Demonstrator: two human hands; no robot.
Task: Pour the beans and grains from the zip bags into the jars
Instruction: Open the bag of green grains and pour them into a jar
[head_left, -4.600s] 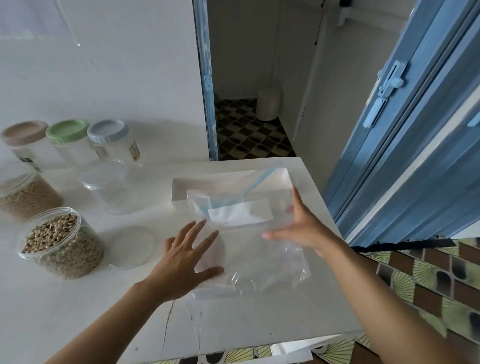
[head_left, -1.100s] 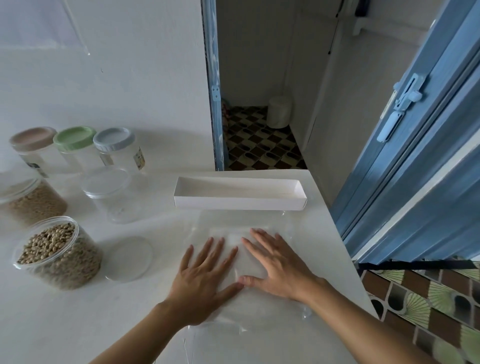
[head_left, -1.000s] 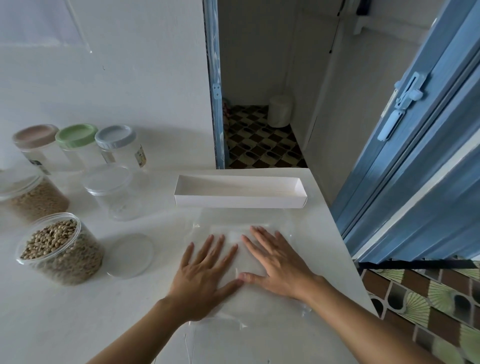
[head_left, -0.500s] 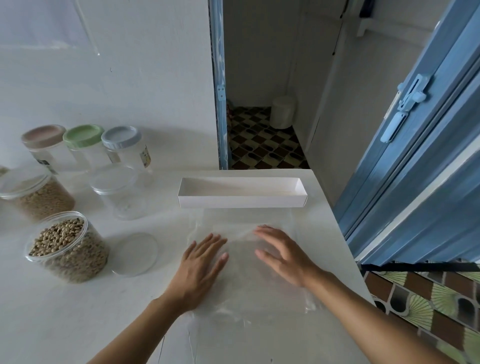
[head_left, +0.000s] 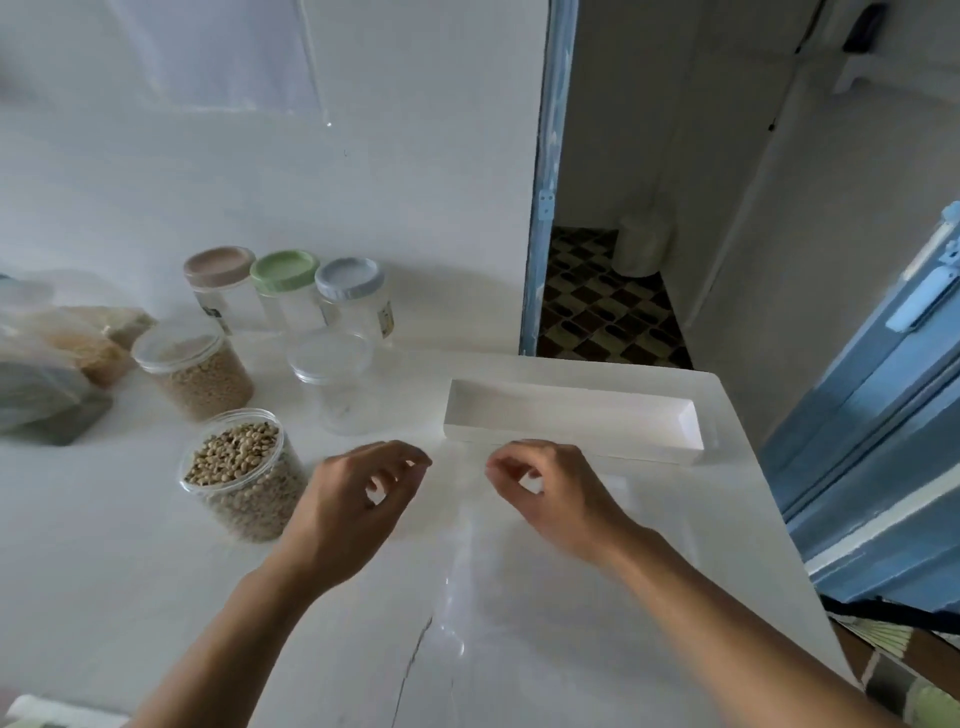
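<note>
At lower centre, the emptied bag lies flat. My left hand and right hand have lifted off it, fingers loosely curled, holding nothing. Bag finished, I judge; jar, centre left, holds the beans.

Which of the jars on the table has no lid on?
The bean-filled jar nearest the left hand: its mouth is open, while the others all carry lids.

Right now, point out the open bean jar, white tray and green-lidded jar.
open bean jar (head_left: 234, 457), head view, beans on top.
white tray (head_left: 690, 428), head view, right end wall.
green-lidded jar (head_left: 284, 270), head view, lid.
</note>
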